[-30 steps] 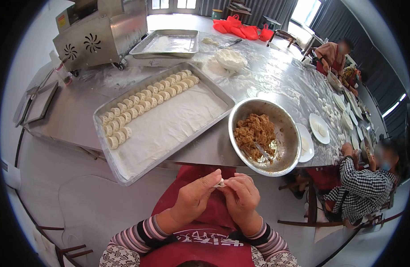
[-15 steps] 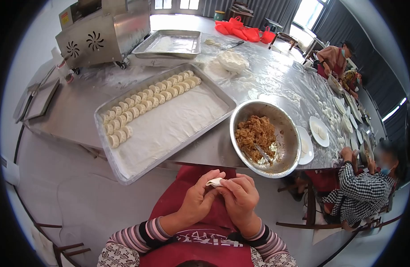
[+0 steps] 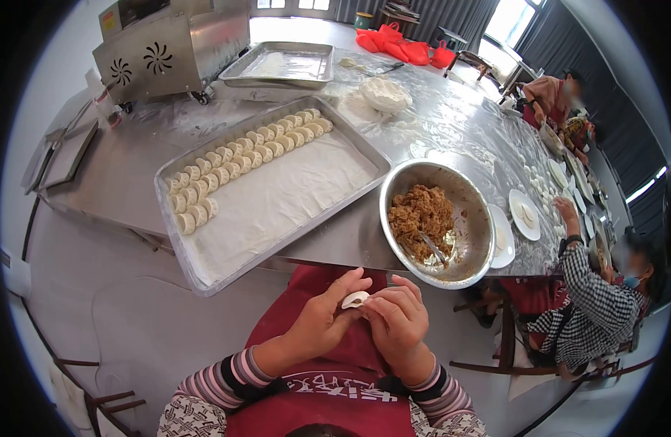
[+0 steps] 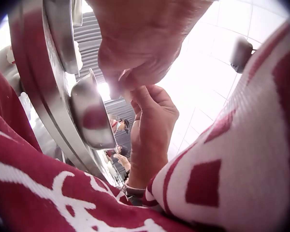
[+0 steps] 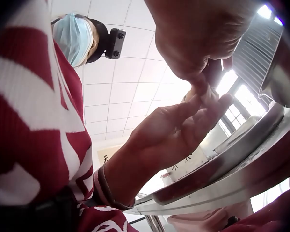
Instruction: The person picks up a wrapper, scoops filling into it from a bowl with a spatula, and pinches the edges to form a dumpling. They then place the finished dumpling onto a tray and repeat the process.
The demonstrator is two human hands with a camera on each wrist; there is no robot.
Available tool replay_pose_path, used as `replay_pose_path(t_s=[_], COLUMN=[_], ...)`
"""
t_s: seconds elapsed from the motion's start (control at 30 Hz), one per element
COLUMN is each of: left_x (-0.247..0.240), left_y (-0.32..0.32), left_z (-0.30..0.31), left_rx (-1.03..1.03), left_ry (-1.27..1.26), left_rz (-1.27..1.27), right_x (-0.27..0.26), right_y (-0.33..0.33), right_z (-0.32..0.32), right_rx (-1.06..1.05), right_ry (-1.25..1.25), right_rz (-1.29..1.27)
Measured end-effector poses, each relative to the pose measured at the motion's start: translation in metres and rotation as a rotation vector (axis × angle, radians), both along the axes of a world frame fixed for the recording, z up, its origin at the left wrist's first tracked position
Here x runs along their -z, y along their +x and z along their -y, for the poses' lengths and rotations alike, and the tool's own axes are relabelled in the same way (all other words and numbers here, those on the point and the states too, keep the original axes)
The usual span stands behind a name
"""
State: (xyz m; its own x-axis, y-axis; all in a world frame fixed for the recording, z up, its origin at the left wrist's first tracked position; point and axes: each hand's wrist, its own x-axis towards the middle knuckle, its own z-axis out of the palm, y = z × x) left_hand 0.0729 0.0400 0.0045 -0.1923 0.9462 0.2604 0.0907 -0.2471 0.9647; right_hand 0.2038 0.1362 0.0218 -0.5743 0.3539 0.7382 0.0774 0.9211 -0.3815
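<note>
A small, pale dumpling (image 3: 355,299) is held between both hands above the apron, at the table's front edge. My left hand (image 3: 317,320) pinches its left side, thumb below and long fingers behind. The thumb and fingertips of my right hand (image 3: 398,324) pinch the opposite end, with the other fingers lifted a little. A dark spot shows in the dumpling's near side. Just beyond the hands stands a steel bowl (image 3: 475,255) of brown filling (image 3: 419,211), a spoon handle sticking out. Left of it, a lined metal tray (image 3: 277,200) carries rows of folded dumplings (image 3: 237,164).
White plates (image 3: 523,211) with round wrappers lie right of the bowl. Farther back are a heap of flour (image 3: 385,95), another metal tray (image 3: 281,65) and a steel machine (image 3: 157,62). Other people (image 3: 605,291) work along the table's right side.
The dumpling, mostly hidden between the fingertips at first, now shows more and has turned in the hands. My right fingers have spread upward. The seated person at right has raised a hand.
</note>
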Motion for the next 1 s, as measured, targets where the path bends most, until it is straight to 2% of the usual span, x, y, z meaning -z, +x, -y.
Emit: replay_pose_path(t_s=[0.03,0.17,0.23,0.27,0.53,0.57,0.63,0.73,0.87,1.0], left_x=[-0.001,0.007,0.013,0.015,0.011,0.012,0.015,0.018,0.023,0.020], left_y=[0.003,0.008,0.010,0.009,-0.003,-0.001,0.004,0.011,0.017,0.017], left_z=[0.000,-0.002,-0.002,-0.003,-0.004,-0.004,-0.003,0.000,-0.001,0.002], left_rx=[0.018,0.049,-0.031,-0.032,0.091,0.088,0.083,0.069,-0.009,-0.079], left_ry=[-0.084,-0.048,-0.005,-0.005,0.009,0.013,-0.076,-0.140,-0.075,-0.061], left_rz=[0.233,0.184,0.029,0.030,-0.055,-0.055,0.315,0.318,0.304,0.148], right_x=[0.000,0.001,0.001,0.001,0.004,0.004,0.004,0.006,0.003,0.002], right_y=[0.000,-0.002,-0.004,-0.004,-0.002,-0.001,-0.001,-0.006,-0.009,-0.008], right_z=[0.000,0.002,0.003,0.002,-0.001,0.000,0.002,0.003,0.004,0.003], right_rx=[0.019,0.066,0.066,0.065,-0.009,-0.012,0.045,0.078,0.085,0.048], right_ry=[-0.023,-0.054,-0.100,-0.100,-0.036,-0.033,-0.056,-0.086,-0.134,-0.020], right_rz=[-0.011,-0.036,-0.009,-0.008,0.057,0.057,0.031,-0.010,-0.022,0.015])
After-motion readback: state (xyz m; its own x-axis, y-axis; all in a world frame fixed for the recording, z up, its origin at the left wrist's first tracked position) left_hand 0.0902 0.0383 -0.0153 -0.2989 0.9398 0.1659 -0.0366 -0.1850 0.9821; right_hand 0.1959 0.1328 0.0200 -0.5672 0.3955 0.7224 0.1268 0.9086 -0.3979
